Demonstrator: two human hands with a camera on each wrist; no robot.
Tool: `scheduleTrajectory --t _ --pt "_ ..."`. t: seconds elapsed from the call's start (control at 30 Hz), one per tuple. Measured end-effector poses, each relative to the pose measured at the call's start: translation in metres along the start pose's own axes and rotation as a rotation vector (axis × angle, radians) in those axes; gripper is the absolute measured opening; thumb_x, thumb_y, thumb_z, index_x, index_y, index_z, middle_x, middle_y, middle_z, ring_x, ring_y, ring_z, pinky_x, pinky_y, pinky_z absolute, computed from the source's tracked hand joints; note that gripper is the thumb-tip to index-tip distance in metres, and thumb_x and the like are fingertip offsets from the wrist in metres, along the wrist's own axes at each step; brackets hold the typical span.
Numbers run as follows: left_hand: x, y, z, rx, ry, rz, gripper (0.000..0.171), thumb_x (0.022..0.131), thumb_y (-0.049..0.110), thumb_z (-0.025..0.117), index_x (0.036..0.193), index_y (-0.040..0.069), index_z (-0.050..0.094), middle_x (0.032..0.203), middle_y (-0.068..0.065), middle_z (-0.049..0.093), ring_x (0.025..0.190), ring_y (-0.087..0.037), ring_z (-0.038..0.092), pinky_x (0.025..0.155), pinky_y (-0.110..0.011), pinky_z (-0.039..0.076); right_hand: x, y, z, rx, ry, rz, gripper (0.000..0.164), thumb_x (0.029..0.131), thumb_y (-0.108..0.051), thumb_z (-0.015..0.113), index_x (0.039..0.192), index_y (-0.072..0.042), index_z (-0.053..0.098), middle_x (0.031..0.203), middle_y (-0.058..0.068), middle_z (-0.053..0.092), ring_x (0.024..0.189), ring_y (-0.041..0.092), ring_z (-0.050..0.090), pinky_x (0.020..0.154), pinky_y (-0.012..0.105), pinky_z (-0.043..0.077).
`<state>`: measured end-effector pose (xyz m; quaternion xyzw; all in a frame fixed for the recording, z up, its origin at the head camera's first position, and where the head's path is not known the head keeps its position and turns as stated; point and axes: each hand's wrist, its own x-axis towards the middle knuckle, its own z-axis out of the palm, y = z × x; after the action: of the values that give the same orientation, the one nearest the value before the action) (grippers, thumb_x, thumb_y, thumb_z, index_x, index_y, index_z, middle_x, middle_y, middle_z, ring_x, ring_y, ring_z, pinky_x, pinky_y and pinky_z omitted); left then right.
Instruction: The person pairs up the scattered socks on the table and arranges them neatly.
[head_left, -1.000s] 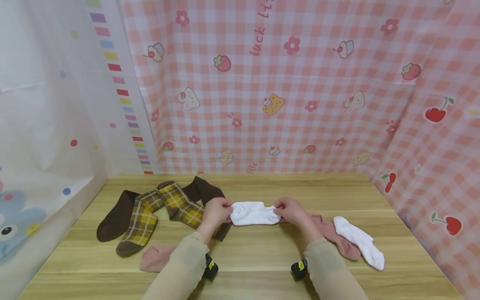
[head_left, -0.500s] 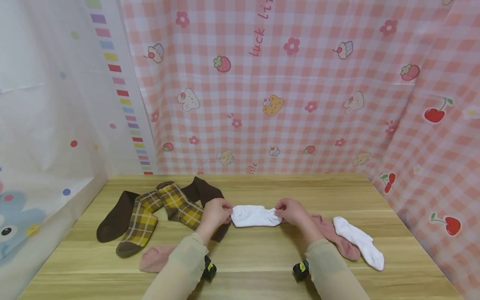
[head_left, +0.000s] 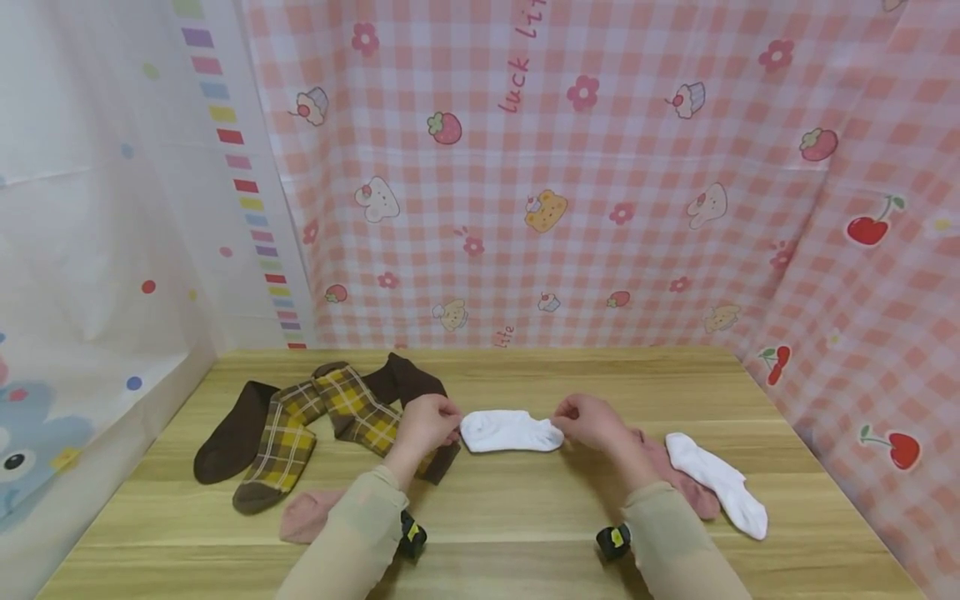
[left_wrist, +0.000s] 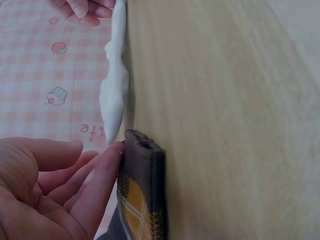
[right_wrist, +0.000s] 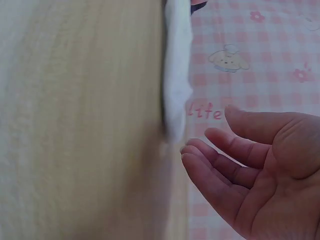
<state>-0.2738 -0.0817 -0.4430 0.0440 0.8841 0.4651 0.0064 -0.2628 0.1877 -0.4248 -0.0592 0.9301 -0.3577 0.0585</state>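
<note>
A white ankle sock [head_left: 512,431] lies flat and sideways at the middle of the table. My left hand [head_left: 423,429] is just off its left end, thumb and fingers apart and nothing between them. In the left wrist view, fingertips [left_wrist: 114,150] of that hand are close to the dark cuff of a yellow-and-brown plaid sock [left_wrist: 135,200]; whether they touch it I cannot tell. Beyond the white sock's right end my right hand [head_left: 596,429] has loosely bent fingers and holds nothing. The right wrist view shows a gap between its fingertips and the white sock [right_wrist: 177,65].
Two plaid socks [head_left: 281,454] and dark brown socks [head_left: 234,433] lie at the left. A pink sock [head_left: 309,515] is partly under the left forearm. On the right, another white sock [head_left: 717,483] lies beside a pink sock [head_left: 697,497]. Patterned cloth [head_left: 480,183] hangs behind the table.
Both hands have let go of the white sock and drawn apart, the left hand leftward, the right hand rightward. The white sock has settled on the table, slightly nearer.
</note>
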Motion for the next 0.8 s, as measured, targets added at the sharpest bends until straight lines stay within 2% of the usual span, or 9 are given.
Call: scheduleTrajectory --t 0.13,0.3,0.5,0.8 --pt "-0.001 0.003 -0.003 0.054 0.031 0.048 0.007 0.089 0.004 0.069 0.092 -0.003 0.072 0.075 -0.006 0.069 0.062 -0.015 0.066 0.058 -0.027 0.055 -0.005 -0.004 -0.006 0.006 -0.006 -0.011 0.012 0.096 -0.017 0.064 0.095 -0.005 0.066 0.088 0.004 0.063 0.083 0.019 0.056 0.077 0.037 0.048" --pt "-0.003 0.009 -0.007 0.124 0.077 0.102 0.010 0.087 0.009 0.070 0.092 0.001 0.073 0.081 -0.005 0.070 0.072 -0.017 0.066 0.070 -0.033 0.055 -0.008 -0.008 -0.014 -0.043 -0.004 -0.051 0.016 0.095 -0.019 0.067 0.099 -0.004 0.068 0.090 0.004 0.064 0.084 0.019 0.057 0.080 0.040 0.050" --pt "-0.007 0.020 -0.008 0.152 0.055 0.129 0.016 0.090 0.014 0.069 0.101 0.002 0.073 0.093 -0.008 0.071 0.089 -0.025 0.066 0.082 -0.041 0.053 -0.014 -0.010 -0.020 -0.067 0.009 -0.128 0.017 0.095 -0.020 0.068 0.100 -0.004 0.069 0.091 0.003 0.067 0.085 0.018 0.060 0.081 0.042 0.051" --pt "-0.016 0.026 0.002 0.136 0.009 0.265 0.027 0.092 0.016 0.070 0.111 -0.002 0.070 0.103 -0.013 0.070 0.096 -0.029 0.066 0.085 -0.043 0.053 -0.022 -0.005 -0.022 -0.064 0.048 -0.174 0.018 0.096 -0.022 0.067 0.101 -0.004 0.069 0.091 0.002 0.068 0.087 0.018 0.062 0.083 0.043 0.051"
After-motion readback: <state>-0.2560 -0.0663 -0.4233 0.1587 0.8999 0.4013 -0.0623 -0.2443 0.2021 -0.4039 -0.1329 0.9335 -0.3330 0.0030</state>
